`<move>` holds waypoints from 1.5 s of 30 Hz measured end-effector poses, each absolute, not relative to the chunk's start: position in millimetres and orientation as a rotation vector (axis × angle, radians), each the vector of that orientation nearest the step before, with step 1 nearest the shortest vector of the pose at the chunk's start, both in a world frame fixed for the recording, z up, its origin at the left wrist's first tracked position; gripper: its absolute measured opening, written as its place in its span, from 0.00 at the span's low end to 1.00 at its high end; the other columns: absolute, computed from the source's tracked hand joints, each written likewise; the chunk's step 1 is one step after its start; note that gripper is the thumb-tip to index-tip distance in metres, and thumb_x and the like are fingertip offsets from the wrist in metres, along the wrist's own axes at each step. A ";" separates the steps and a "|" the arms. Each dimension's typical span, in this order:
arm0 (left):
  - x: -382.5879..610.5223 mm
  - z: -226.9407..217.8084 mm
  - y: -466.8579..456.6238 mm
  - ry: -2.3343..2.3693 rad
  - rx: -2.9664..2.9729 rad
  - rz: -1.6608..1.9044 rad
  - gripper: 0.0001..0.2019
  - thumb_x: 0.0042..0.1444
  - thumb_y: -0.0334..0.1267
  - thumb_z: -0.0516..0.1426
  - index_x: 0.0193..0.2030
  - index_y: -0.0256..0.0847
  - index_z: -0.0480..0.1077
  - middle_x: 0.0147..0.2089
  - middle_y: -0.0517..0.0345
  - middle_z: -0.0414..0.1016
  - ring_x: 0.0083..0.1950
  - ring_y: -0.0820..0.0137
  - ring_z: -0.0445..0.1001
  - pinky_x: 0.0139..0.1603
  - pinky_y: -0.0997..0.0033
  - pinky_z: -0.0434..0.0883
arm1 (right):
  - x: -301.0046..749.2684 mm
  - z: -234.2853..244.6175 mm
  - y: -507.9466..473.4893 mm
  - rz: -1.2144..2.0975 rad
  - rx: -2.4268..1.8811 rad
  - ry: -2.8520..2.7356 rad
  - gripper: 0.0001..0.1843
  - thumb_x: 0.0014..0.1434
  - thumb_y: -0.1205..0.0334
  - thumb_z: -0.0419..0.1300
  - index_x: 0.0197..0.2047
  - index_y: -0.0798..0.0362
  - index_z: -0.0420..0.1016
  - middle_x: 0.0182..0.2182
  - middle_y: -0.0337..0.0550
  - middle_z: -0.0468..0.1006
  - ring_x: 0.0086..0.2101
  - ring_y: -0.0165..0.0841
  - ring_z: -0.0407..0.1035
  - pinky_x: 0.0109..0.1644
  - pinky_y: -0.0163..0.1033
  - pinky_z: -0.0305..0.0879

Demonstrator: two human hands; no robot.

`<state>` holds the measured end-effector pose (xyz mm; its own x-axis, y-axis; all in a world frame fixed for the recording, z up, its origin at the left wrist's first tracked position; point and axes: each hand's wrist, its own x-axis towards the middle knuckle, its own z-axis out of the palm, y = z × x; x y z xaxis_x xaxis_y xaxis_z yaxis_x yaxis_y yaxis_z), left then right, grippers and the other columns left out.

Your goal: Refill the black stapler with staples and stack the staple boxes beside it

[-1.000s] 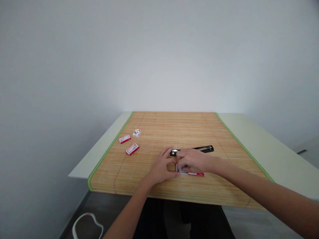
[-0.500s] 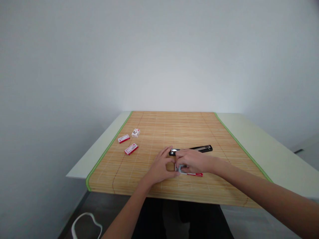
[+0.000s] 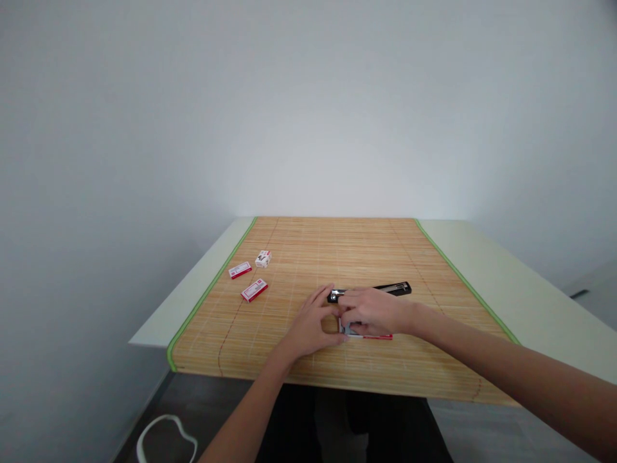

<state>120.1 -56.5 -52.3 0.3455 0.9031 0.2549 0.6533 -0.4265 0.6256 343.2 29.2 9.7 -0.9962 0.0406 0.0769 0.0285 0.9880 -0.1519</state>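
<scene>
Head camera, seen from my end of the link: the right hand (image 3: 372,311) bends over a red-and-white carton (image 3: 386,337) near the front edge of the bamboo mat (image 3: 332,247). Its fingers are drawn into a narrow curl at a grey piece (image 3: 349,328) by the carton's left part — whether they pinch it, I cannot tell. The left hand (image 3: 311,326) makes a wide arch of thumb and forefinger around the carton's left end; I cannot tell if it clamps. Just beyond them I see a black stapler (image 3: 403,289), its shiny end beside the left fingertips, its middle partly hidden by the right hand. Well off to the left — a small white box (image 3: 263,258) near two flat red-and-white boxes (image 3: 254,290). A white table (image 3: 482,251) carries the mat.
</scene>
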 end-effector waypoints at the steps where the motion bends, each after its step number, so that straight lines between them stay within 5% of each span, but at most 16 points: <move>1: 120.2 -52.4 -56.5 1.362 2.199 0.820 0.19 0.51 0.49 0.70 0.50 0.55 0.80 0.78 0.66 0.49 0.78 0.54 0.47 0.77 0.48 0.52 | 343.4 10.1 28.4 0.212 -0.050 -3.056 0.05 0.65 0.64 0.61 0.42 0.49 0.79 0.43 0.45 0.75 0.46 0.39 0.67 0.52 0.43 0.62; 12: 120.8 -51.5 -58.0 1.344 2.167 0.907 0.22 0.48 0.51 0.72 0.50 0.52 0.79 0.78 0.60 0.52 0.78 0.54 0.49 0.76 0.48 0.53 | 366.9 3.5 20.3 0.566 -0.550 -2.628 0.08 0.61 0.67 0.63 0.45 0.49 0.76 0.42 0.44 0.75 0.42 0.37 0.71 0.47 0.41 0.68; 19: 121.5 -55.1 -57.3 1.384 2.098 0.993 0.08 0.56 0.46 0.68 0.38 0.47 0.78 0.76 0.59 0.55 0.76 0.57 0.53 0.75 0.50 0.56 | 358.1 -3.7 24.1 0.618 -0.891 -2.119 0.05 0.61 0.64 0.63 0.42 0.48 0.76 0.38 0.40 0.76 0.35 0.33 0.70 0.36 0.39 0.65; 23: 115.3 -64.1 -42.4 1.570 1.984 1.159 0.12 0.60 0.45 0.65 0.48 0.48 0.76 0.69 0.54 0.65 0.70 0.60 0.63 0.72 0.52 0.60 | 340.7 -3.2 36.8 0.494 -0.941 -2.186 0.05 0.60 0.65 0.64 0.41 0.49 0.76 0.38 0.40 0.78 0.36 0.34 0.70 0.40 0.39 0.65; 27: 111.6 -69.1 -24.4 1.716 2.058 1.039 0.23 0.56 0.48 0.67 0.58 0.54 0.74 0.67 0.55 0.66 0.69 0.57 0.62 0.71 0.50 0.59 | 325.7 0.2 43.7 0.316 -1.024 -2.418 0.03 0.59 0.65 0.65 0.38 0.52 0.76 0.37 0.44 0.78 0.41 0.38 0.71 0.48 0.41 0.64; 45: 114.1 -74.7 -18.0 1.774 2.122 0.928 0.17 0.61 0.51 0.64 0.56 0.57 0.76 0.68 0.58 0.66 0.68 0.57 0.62 0.70 0.49 0.59 | 313.9 2.0 52.4 0.248 -1.000 -2.719 0.04 0.58 0.64 0.65 0.38 0.52 0.78 0.36 0.46 0.79 0.41 0.40 0.72 0.45 0.39 0.62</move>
<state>114.1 -18.0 -74.7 0.0697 0.9442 0.3219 0.8029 -0.2446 0.5437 313.9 52.4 2.0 -0.7394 0.6543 0.1586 0.6148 0.7522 -0.2371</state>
